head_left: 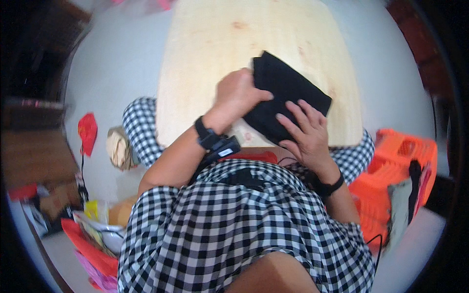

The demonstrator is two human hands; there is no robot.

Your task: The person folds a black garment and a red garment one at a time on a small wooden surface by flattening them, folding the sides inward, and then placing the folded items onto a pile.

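A folded black cloth (pixel 289 84) lies at a slant over the near right part of a pale wooden table (pixel 205 47). My left hand (pixel 240 89) grips its left edge, the thumb on top and the other fingers hidden at the edge. My right hand (pixel 307 132) rests on the cloth's near right part with the fingers spread. Both wrists wear black bands, and a small black device sits by the left one. Whether the cloth is a garment cannot be told.
An orange plastic basket (pixel 372 190) with cloths over its edge stands at my right. On the floor at the left lie a red item (pixel 87 130) and a tied beige bundle (pixel 119 148). Several bags, one with a red side (pixel 88 245), stand lower left.
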